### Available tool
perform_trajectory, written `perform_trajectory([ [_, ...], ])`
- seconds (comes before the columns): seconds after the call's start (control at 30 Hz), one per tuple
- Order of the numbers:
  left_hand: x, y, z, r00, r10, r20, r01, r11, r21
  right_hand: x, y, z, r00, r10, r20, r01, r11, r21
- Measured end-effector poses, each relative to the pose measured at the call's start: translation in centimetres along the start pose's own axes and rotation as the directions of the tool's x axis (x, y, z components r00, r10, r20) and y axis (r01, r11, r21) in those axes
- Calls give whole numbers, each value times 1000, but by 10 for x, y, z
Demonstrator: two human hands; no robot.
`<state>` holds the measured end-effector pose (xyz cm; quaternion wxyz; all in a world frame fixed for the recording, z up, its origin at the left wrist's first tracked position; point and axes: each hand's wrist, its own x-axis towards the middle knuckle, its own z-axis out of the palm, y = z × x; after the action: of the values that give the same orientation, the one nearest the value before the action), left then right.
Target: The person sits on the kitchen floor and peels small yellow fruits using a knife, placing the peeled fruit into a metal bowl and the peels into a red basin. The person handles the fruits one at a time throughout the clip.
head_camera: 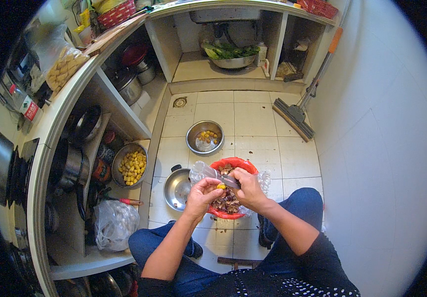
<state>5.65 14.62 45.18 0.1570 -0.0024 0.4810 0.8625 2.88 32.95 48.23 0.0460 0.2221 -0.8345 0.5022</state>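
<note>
Between the fingertips of my left hand [201, 195] is a yellow peeled chestnut [221, 186]. My right hand [250, 188] grips a dark-bladed cutting tool [230, 181], its blade close to the chestnut; whether it is a knife or scissors I cannot tell. Both hands are above a red basin [224, 214] that holds brown chestnut shells [230, 206] and some dark unpeeled chestnuts. Clear plastic [203, 170] sticks out over the basin's sides. Left of it sits a shallow steel pan [174, 188], partly behind my left hand. Beyond the basin, a steel bowl [205, 151] contains several yellow chestnuts.
On the cabinet's low shelf at left stand a metal bowl of peeled chestnuts [133, 163] and a filled plastic bag [117, 225]. A squeegee mop [294, 117] leans by the right wall. Leafy greens [232, 52] fill a basin under the sink. Shell bits dot the tiles.
</note>
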Motion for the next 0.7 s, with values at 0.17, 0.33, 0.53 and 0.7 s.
perform_trajectory([
  [0.17,1,1,9,991,131,-37,-123,978,167,1,6,2,997,70,-41,-67,995,69],
  [0.33,-1,3,10,977,208,-47,-193,956,222,-2,-3,1,999,-41,-8,41,987,152],
  [0.53,-2,-1,5,969,237,-67,-198,911,363,-2,1,8,996,-89,-18,89,996,-7],
  [0.7,-1,4,8,974,209,-85,-170,928,332,-2,11,13,996,74,-49,-73,997,25],
])
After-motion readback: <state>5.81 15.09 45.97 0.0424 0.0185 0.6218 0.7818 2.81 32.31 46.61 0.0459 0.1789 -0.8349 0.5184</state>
